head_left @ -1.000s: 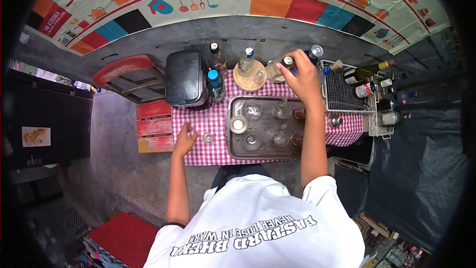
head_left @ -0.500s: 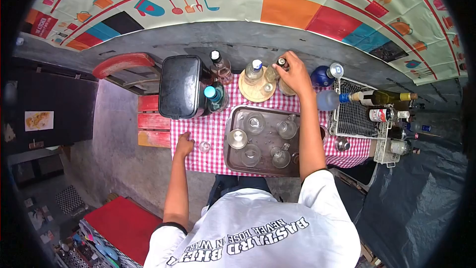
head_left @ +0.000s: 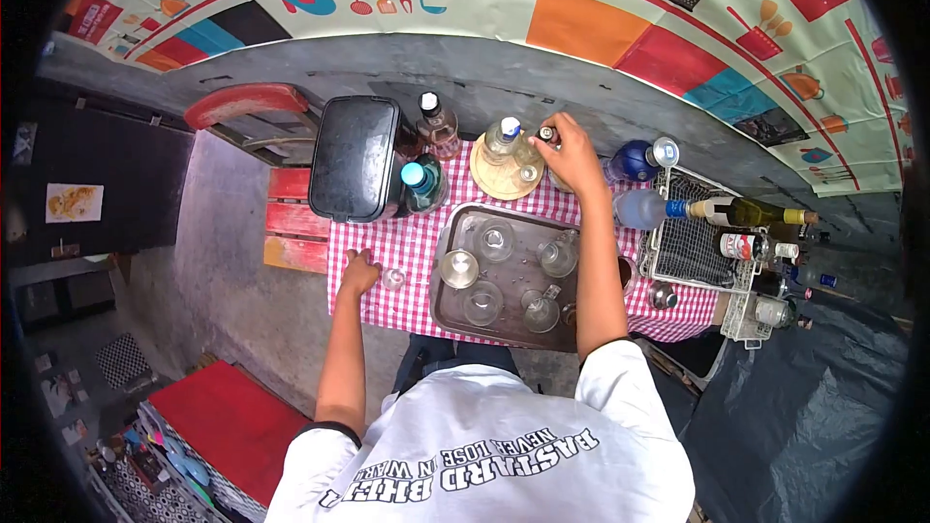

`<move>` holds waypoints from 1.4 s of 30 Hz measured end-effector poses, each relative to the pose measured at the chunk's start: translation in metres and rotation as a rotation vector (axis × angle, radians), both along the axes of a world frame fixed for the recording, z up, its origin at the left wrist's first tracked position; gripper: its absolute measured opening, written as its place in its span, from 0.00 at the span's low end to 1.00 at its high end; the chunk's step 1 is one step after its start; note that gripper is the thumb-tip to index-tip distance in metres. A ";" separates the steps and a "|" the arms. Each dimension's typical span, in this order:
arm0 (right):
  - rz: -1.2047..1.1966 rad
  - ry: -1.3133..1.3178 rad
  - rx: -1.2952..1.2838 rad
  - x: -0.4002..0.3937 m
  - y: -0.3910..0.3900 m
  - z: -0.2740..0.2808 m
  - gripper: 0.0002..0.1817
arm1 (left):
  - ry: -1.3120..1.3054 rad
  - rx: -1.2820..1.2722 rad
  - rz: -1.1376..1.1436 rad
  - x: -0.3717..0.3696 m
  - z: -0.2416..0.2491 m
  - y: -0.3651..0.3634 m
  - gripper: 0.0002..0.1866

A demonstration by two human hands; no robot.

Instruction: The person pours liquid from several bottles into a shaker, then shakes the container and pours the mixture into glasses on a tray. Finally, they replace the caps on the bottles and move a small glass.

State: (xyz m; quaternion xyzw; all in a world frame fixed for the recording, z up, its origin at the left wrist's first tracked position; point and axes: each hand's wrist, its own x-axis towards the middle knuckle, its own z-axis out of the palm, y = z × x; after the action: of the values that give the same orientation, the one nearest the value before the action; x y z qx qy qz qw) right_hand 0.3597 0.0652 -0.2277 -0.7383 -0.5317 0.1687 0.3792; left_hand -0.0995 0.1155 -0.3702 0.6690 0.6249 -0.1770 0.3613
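Observation:
On the checkered tablecloth, my left hand rests with its fingers spread, just left of a small clear glass. My right hand is closed round the neck of a dark-capped bottle at the back of the table. Beside that bottle a clear bottle stands on a round wooden board, with a small glass near it. Between my arms lies a brown tray holding several glass mugs and a metal-looking cup.
A black container, a teal-capped bottle and a white-capped bottle stand at the back left. To the right are a blue bottle, a frosted bottle, and a wire rack with more bottles.
My left hand's fingers have spread apart. My right hand stays at the capped bottle, which now sits further left against the hand. The whole view has shifted slightly.

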 end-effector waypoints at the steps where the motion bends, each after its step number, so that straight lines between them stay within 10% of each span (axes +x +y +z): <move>1: 0.006 0.016 -0.019 0.002 -0.002 -0.002 0.17 | 0.001 0.000 0.013 0.001 -0.005 0.001 0.36; 9: -0.019 0.012 -0.078 -0.013 -0.032 0.008 0.26 | 0.024 0.018 0.010 0.006 -0.002 -0.003 0.32; 26: 0.381 0.302 -0.364 -0.185 -0.165 0.012 0.14 | -0.477 0.106 0.286 -0.007 0.006 -0.050 0.24; 31: 0.361 0.178 -0.442 -0.191 -0.157 0.022 0.16 | -0.509 0.207 -0.176 -0.004 0.021 -0.062 0.39; 42: -0.021 0.166 -0.363 -0.225 -0.123 -0.007 0.25 | -0.517 0.263 -0.350 -0.001 0.016 -0.044 0.32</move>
State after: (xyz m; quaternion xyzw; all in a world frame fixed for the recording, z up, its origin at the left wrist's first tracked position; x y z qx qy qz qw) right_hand 0.1347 -0.0579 -0.2351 -0.7835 -0.4519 0.3181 0.2840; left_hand -0.1003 0.0712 -0.3545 0.8297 0.4060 0.0210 0.3826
